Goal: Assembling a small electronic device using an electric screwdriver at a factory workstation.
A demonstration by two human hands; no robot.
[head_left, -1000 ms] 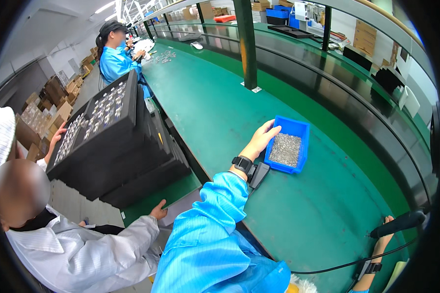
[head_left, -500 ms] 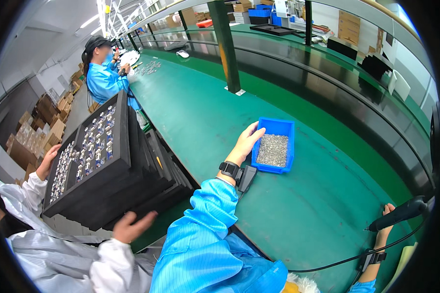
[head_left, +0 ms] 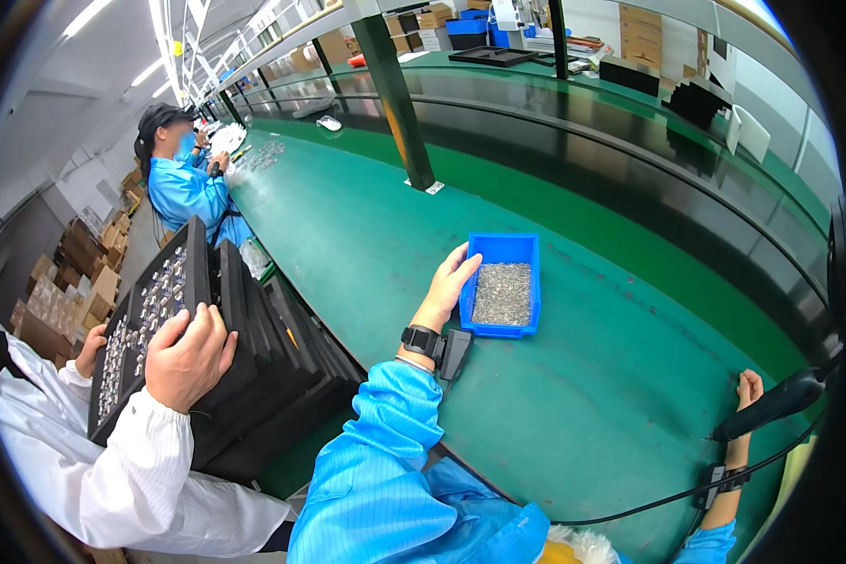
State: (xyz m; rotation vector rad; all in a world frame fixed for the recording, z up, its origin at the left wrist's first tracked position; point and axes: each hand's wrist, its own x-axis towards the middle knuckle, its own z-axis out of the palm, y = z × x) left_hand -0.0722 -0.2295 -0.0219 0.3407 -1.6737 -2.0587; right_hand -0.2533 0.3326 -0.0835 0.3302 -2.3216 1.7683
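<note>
Head view: the left hand (head_left: 449, 282) lay against the left wall of a blue bin (head_left: 504, 246), fingers (head_left: 462, 266) bent over its rim, so the hand grasped the bin's edge. The bin stood on the green table (head_left: 367, 226), approx. in the middle of the picture, and was filled w/ small grey metal parts (head_left: 503, 293). On the left wrist sat a black watch-like band (head_left: 421, 340), w/ a small dark device just beside it on the table.

The right hand (head_left: 746, 393) was at the right edge, near the table's front, clenched on a black handheld tool (head_left: 778, 402); a black cable (head_left: 649, 503) ran from that side across the table toward the person's blue sleeve (head_left: 385, 470). The tool's tip was hidden by the dark rim of the picture.

On the left, a second person in a white sleeve (head_left: 122, 470) held a stack of black trays (head_left: 207, 357) w/ both hands; one hand (head_left: 190, 355) lay flat on the top tray, which was tilted and carried rows of small pale parts. The stack was well apart from the bin.

Far back, another person in a blue coat (head_left: 183, 188) sat at the same table. Cardboard boxes (head_left: 75, 273) stood on the floor at the far left.
</note>
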